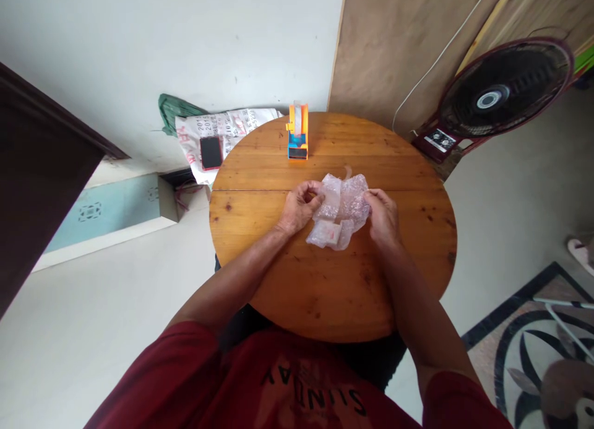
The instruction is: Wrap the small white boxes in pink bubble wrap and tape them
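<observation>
Your left grip (pixel 297 208) pinches the bubble wrap (pixel 355 200) by its left edge, your right grip (pixel 384 217) by its right; it spreads between them over the surface (pixel 325 293).

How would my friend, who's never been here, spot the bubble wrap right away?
Find the round wooden table. Near its middle, between the left hand and the right hand, is the bubble wrap. It's see-through and crinkly, unlike the bright orange-and-blue tape dispenser beyond it.

The red shirt (pixel 292 385) reads "SUNDAY", the white sheet (pixel 232 130) "2015"
</observation>
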`<action>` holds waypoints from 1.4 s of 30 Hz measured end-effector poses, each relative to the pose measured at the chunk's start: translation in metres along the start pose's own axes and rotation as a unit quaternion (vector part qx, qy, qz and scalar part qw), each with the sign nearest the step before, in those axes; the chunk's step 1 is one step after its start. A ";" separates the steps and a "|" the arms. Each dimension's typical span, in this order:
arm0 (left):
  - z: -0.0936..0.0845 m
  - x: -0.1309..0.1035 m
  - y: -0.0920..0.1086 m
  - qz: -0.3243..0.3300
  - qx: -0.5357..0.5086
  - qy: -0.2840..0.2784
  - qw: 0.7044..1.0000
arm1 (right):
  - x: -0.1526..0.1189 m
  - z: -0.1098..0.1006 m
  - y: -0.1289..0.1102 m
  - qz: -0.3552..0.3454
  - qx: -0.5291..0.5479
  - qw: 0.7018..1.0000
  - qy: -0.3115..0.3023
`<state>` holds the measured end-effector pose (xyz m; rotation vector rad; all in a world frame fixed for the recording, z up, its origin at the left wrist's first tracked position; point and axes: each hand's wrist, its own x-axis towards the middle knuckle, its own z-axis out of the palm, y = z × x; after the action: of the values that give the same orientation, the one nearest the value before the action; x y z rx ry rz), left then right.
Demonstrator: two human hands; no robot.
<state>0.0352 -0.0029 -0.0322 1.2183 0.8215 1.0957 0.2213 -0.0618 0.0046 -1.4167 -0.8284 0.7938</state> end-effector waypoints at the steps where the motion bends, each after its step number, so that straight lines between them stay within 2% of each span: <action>1: 0.000 0.001 0.002 0.002 -0.012 0.008 1.000 | 0.000 0.001 0.000 -0.013 -0.008 1.000 0.000; 4: -0.001 0.006 0.004 -0.012 -0.027 0.035 0.999 | -0.001 0.003 -0.002 -0.054 -0.030 0.998 -0.009; 9: 0.001 0.010 0.007 -0.018 -0.006 0.010 1.000 | -0.005 0.003 -0.005 -0.068 -0.037 0.996 -0.037; 12: 0.004 0.010 0.011 -0.030 0.009 0.019 0.999 | -0.003 0.001 -0.001 -0.058 -0.007 0.998 -0.038; 21: -0.002 0.012 0.011 -0.033 -0.006 0.053 0.998 | 0.003 0.004 0.009 -0.003 0.082 0.996 0.021; 25: -0.003 0.016 0.012 -0.059 0.018 0.071 0.996 | 0.006 0.001 0.014 0.020 0.094 0.995 0.003; 30: -0.003 0.008 0.023 0.022 0.082 0.117 0.990 | 0.003 -0.009 0.011 0.047 0.040 0.996 -0.064; 32: -0.003 0.001 0.026 0.052 0.101 0.090 0.989 | -0.001 -0.012 0.008 0.039 -0.002 0.995 -0.086; 35: -0.002 -0.010 0.029 0.103 0.121 0.009 0.987 | -0.006 -0.014 0.008 0.013 -0.083 0.989 -0.118; 37: -0.003 -0.014 0.032 0.150 0.147 -0.045 0.977 | -0.007 -0.012 0.009 0.007 -0.089 0.989 -0.120; 39: -0.005 -0.015 0.036 0.219 0.194 -0.107 0.950 | -0.008 -0.008 0.010 0.029 -0.037 0.993 -0.111; 42: -0.006 -0.017 0.044 0.313 0.279 -0.204 0.884 | -0.009 -0.003 0.008 0.075 0.039 0.989 -0.117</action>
<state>0.0157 -0.0171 0.0090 2.2259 0.4151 1.0627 0.2193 -0.0706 -0.0040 -1.3442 -0.8665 1.1129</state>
